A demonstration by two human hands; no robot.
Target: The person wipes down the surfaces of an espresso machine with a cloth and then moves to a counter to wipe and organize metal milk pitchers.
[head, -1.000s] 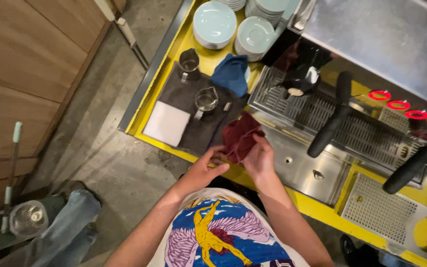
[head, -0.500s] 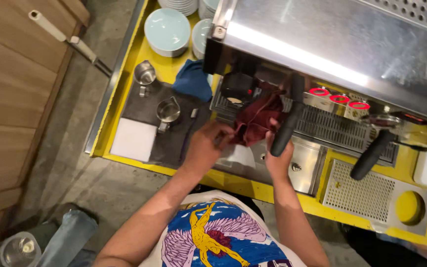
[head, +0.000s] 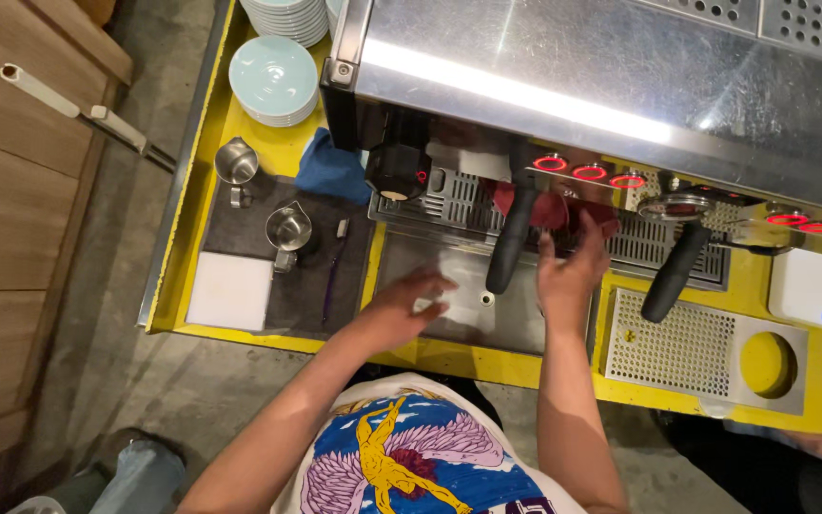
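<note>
The fingers of the right hand [head: 571, 276] pressed a dark red cloth [head: 552, 209] against the drip grate of the espresso machine [head: 601, 86], just beside a black portafilter handle [head: 509, 243]; how tightly they gripped it could not be told. The left hand [head: 409, 305] hovered with fingers spread and empty above the steel tray [head: 449, 314]. To the left, two small metal pitchers [head: 288, 231] stood on a dark mat on the yellow table [head: 268, 143], near a blue cloth [head: 333, 169] and stacked pale saucers [head: 273, 78].
</note>
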